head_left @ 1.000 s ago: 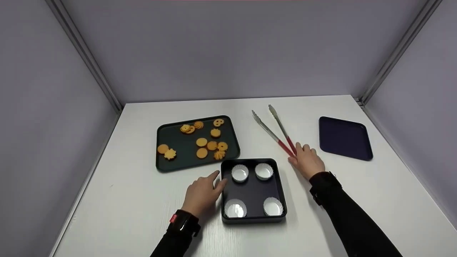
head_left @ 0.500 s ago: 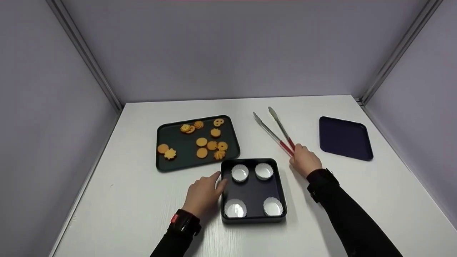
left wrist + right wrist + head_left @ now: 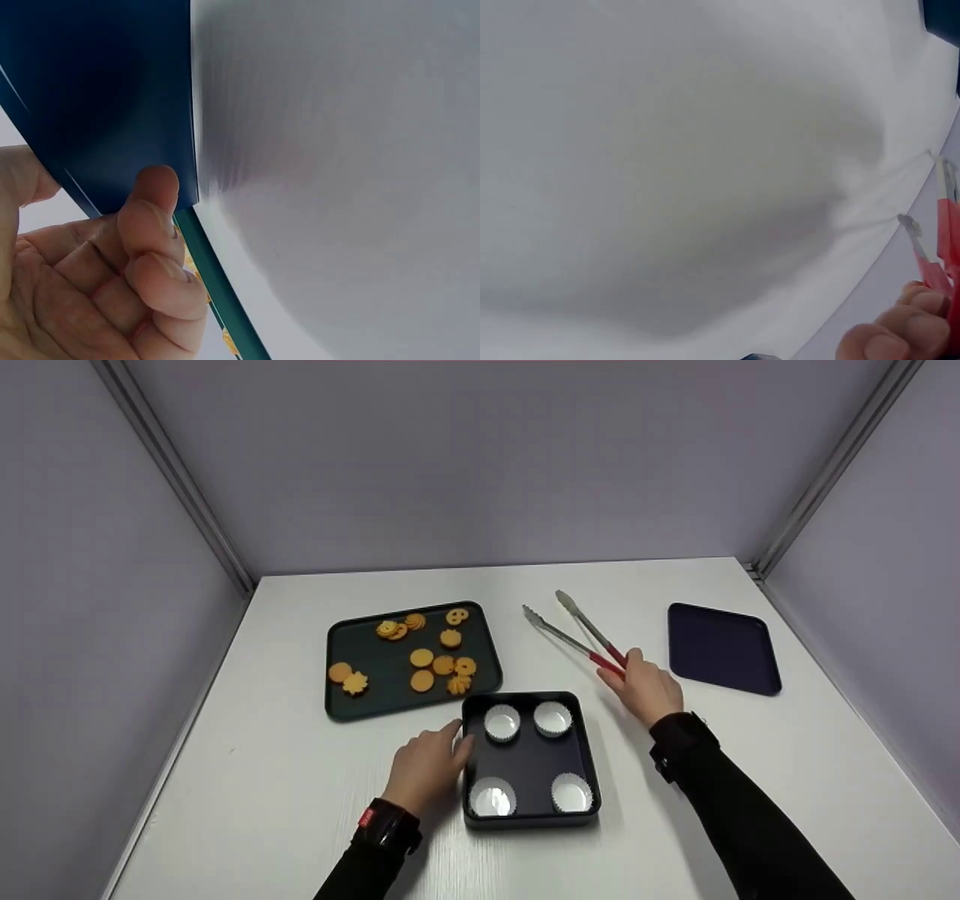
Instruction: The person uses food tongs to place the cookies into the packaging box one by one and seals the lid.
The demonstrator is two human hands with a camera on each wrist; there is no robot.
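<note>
My right hand point(image 3: 651, 688) grips the red handles of a pair of metal tongs point(image 3: 556, 634), whose arms are spread apart and point away toward the back left. In the right wrist view, the red handles point(image 3: 949, 232) rise beside the curled fingers point(image 3: 915, 330). At the left wall of a dark square baking tin point(image 3: 532, 765), my left hand point(image 3: 426, 769) has its thumb at the rim and its fingers against the outer side. Several white paper cupcake liners point(image 3: 502, 723) stand in the tin's corners. Close up, the left fingertips point(image 3: 156, 187) press the tin's side wall point(image 3: 105, 97).
A dark green tray point(image 3: 375, 697) behind the tin bears several cookies point(image 3: 422, 681) of different shapes. To the right lies a smaller dark purple tray point(image 3: 724, 649). Grey panels point(image 3: 480, 465) enclose the white table point(image 3: 262, 780) at the back and both sides.
The tongs have swung slightly left, and their tips have come a little nearer. My right hand has shifted on the handles. The left hand stays at the tin.
</note>
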